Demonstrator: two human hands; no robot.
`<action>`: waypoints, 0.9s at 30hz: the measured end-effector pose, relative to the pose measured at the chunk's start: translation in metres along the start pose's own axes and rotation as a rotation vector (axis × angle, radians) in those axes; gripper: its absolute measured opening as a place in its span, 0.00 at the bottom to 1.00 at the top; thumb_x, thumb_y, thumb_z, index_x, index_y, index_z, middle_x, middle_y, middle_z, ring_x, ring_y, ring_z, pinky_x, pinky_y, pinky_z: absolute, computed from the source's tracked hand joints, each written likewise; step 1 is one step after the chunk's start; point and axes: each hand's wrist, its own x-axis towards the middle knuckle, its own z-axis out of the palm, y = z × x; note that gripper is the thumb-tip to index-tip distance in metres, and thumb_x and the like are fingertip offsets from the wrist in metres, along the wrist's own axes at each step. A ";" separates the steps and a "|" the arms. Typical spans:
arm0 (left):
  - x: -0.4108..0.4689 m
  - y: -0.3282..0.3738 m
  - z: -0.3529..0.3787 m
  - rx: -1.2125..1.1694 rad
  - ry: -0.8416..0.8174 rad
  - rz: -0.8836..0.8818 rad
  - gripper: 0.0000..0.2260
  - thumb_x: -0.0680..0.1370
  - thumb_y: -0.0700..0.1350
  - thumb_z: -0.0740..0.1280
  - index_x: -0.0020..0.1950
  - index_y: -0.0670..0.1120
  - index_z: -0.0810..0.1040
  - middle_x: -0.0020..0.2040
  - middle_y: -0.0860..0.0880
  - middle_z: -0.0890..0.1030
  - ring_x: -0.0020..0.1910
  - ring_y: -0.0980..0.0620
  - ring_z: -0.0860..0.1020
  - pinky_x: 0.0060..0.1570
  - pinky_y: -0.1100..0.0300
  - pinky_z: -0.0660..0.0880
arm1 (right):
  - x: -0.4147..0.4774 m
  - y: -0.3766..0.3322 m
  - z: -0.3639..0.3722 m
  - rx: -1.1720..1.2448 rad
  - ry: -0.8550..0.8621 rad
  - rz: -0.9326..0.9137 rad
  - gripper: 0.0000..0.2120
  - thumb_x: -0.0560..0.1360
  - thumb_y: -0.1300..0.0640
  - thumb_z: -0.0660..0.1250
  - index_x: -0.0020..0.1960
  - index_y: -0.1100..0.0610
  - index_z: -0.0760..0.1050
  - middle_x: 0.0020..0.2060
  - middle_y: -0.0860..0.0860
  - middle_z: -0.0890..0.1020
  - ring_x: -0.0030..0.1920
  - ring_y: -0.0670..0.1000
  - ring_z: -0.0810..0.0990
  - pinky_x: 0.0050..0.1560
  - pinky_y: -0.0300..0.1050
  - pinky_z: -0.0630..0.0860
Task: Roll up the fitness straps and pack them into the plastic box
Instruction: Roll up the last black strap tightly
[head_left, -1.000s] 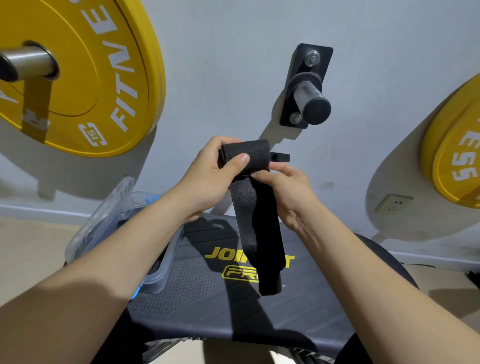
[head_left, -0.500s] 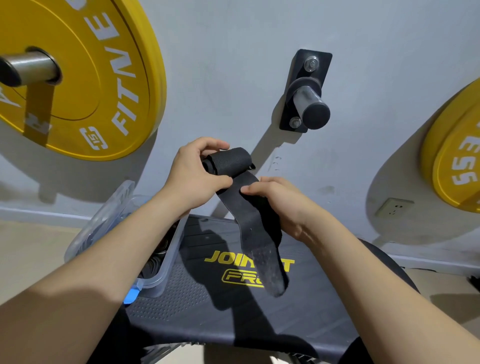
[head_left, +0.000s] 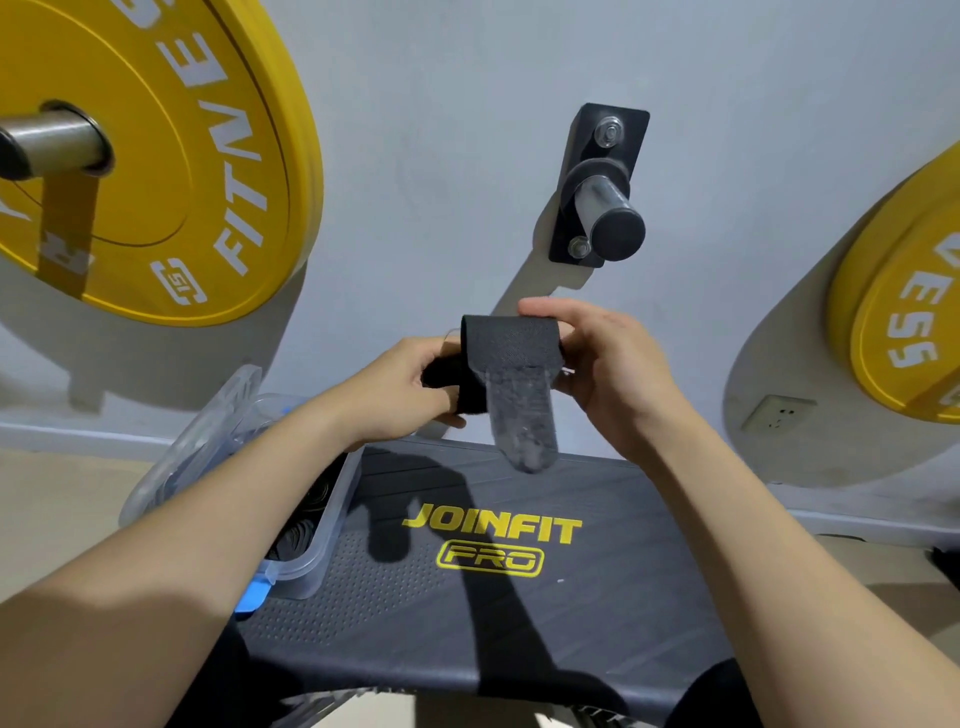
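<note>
Head view: black fabric fitness strap (head_left: 493, 348) mostly rolled, held above black padded bench (head_left: 519, 613); short tail hangs unwound. Left hand (head_left: 410, 389) grips the roll, right hand (head_left: 608, 374) pinches its far end. Clear plastic box (head_left: 324, 561) on the bench holds dark rolls, part hidden; this strap is not yet packed.

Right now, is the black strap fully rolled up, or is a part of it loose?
Partly rolled. The left hand and right hand hold the rolled part of the strap; a loose tail hangs below.
</note>
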 end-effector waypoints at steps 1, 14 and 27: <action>0.001 0.002 0.001 -0.018 -0.011 -0.005 0.24 0.82 0.29 0.66 0.59 0.58 0.86 0.54 0.55 0.88 0.53 0.53 0.87 0.52 0.56 0.86 | -0.001 0.001 -0.003 0.002 -0.035 -0.021 0.23 0.72 0.68 0.59 0.58 0.57 0.87 0.44 0.57 0.84 0.43 0.51 0.80 0.43 0.44 0.81; 0.001 0.013 0.033 0.103 0.004 -0.014 0.11 0.78 0.44 0.80 0.58 0.45 0.86 0.52 0.48 0.90 0.51 0.56 0.86 0.56 0.55 0.83 | -0.007 0.014 0.006 -0.770 0.364 -0.556 0.12 0.85 0.51 0.68 0.47 0.57 0.77 0.35 0.48 0.74 0.35 0.49 0.69 0.37 0.46 0.65; 0.004 0.013 0.046 0.182 0.128 -0.088 0.22 0.75 0.58 0.79 0.66 0.53 0.79 0.55 0.57 0.88 0.57 0.55 0.86 0.61 0.52 0.82 | 0.015 0.049 0.001 -0.592 0.317 0.129 0.12 0.88 0.49 0.60 0.57 0.59 0.68 0.50 0.54 0.78 0.51 0.54 0.79 0.46 0.49 0.77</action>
